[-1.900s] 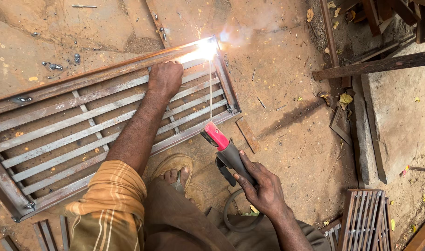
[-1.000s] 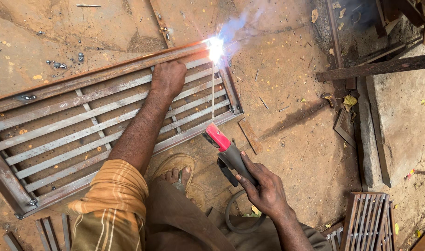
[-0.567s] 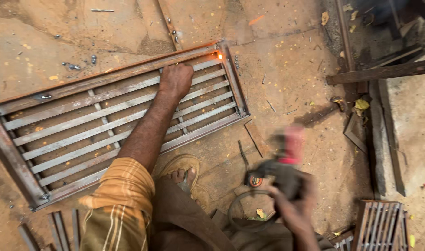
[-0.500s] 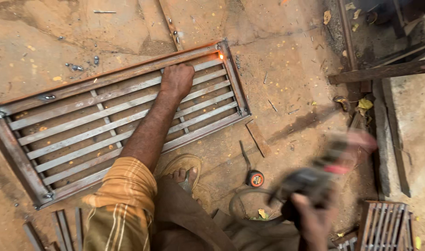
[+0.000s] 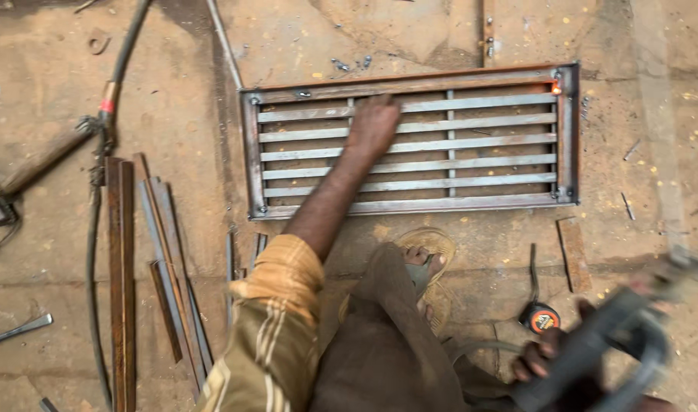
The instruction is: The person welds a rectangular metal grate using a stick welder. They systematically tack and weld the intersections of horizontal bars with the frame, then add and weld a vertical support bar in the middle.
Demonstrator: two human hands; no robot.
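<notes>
Rectangular metal grille (image 5: 410, 141) flat on the dusty concrete floor (image 5: 303, 38): rusty angle-iron frame, pale flat bars running lengthwise, thin cross ties. Small orange glow at the frame's upper right corner (image 5: 556, 88), read as a fresh weld cooling; step judged as a pause between weld spots. Left hand (image 5: 373, 126) spread flat on the bars near the top rail, pressing, not gripping. Right hand (image 5: 551, 358) low at the picture's edge, closed around a dark blurred tool (image 5: 601, 351), probably a welding holder. Next move likely calls for steadying the frame and a precise approach to another joint. Round tape measure (image 5: 538, 318) beside that hand. Loose steel strips (image 5: 147, 259), wooden-handled hammer (image 5: 28, 172) and black cable (image 5: 97, 229) to the left; sandalled foot (image 5: 425, 263) just below the grille.
</notes>
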